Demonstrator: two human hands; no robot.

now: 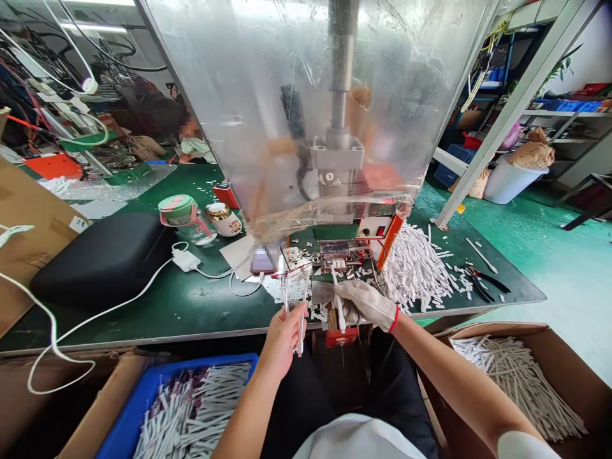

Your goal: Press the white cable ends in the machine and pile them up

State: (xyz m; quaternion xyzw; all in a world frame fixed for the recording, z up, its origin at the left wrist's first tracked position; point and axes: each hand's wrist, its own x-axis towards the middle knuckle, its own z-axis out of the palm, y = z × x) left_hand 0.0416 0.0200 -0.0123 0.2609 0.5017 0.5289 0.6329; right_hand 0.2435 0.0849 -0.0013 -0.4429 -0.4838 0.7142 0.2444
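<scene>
My bare left hand [282, 341] is closed around a few thin white strips [305, 290], which point up and away from me. My right hand [366, 303] wears a white knitted glove with a red cuff. Its fingers pinch another white strip [341, 312], whose far end reaches the small metal fixture [333, 250] of the press. Under that strip is a block with a red front [342, 336] at the table's edge. Above the fixture, the press cylinder [338, 150] shows through a clear plastic guard [268, 95]. The strips' exact kind cannot be made out.
A heap of short white pieces [415, 271] lies right of the press, with pliers [485, 284] beyond. A phone [264, 260], mug [224, 220], jar [184, 217] and black case [102, 258] stand left. Below are a blue bin [117, 414] and a cardboard box [564, 363] of strips.
</scene>
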